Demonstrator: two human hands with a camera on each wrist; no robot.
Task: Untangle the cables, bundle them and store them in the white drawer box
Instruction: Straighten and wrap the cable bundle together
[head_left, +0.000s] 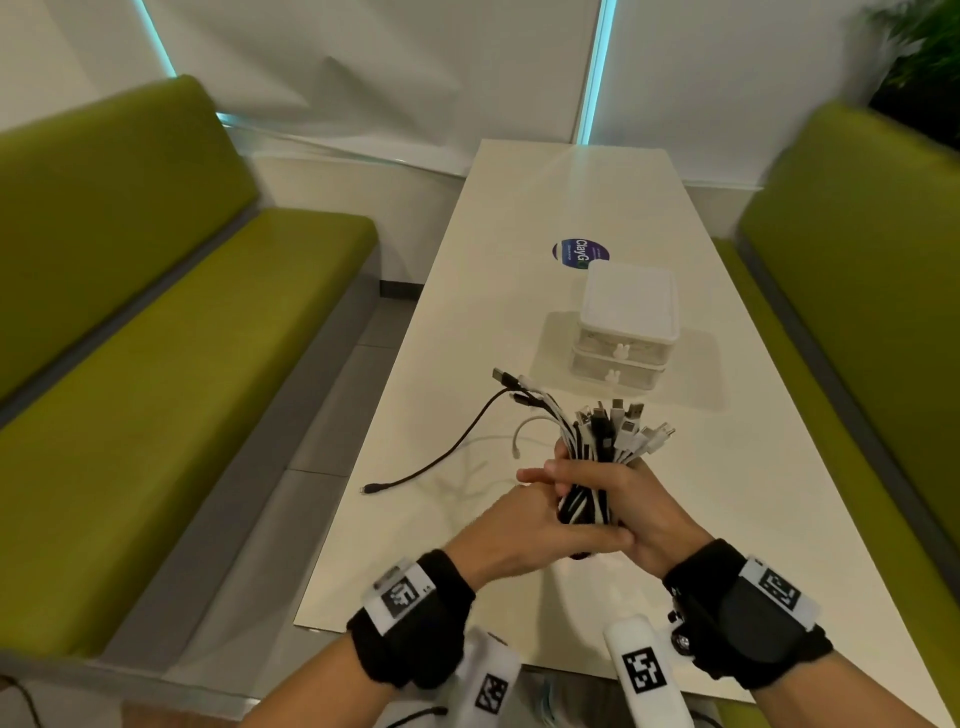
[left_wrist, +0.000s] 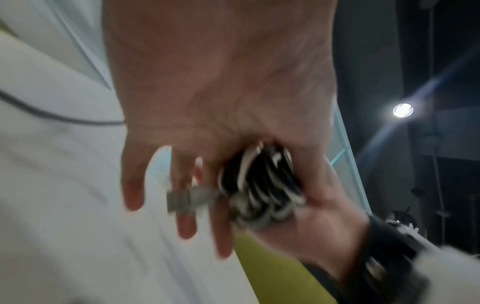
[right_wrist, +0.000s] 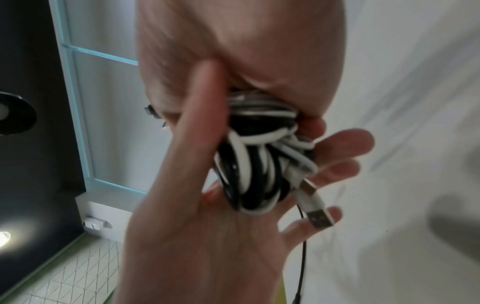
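Above the white table (head_left: 519, 312) both hands hold one bundle of black and white cables (head_left: 587, 499), its plugs (head_left: 623, 426) fanning upward. My right hand (head_left: 654, 509) grips the bundle from the right, fingers curled round it (right_wrist: 259, 51). My left hand (head_left: 519, 525) holds it from the left, thumb across the coils and fingers (left_wrist: 184, 222) stretched out straight. The coils (right_wrist: 249, 164) show between the two palms, with a white USB plug (right_wrist: 319, 220) sticking out. A black cable (head_left: 447, 452) trails from the bundle onto the table. The white drawer box (head_left: 628, 306) stands beyond, both drawers closed.
Green padded benches run along both sides of the table (head_left: 182, 338) (head_left: 857, 260). A round dark sticker (head_left: 579, 252) lies behind the box. A white cable loop (head_left: 524, 431) hangs left of the bundle. White blinds cover the far wall, with a plant at top right.
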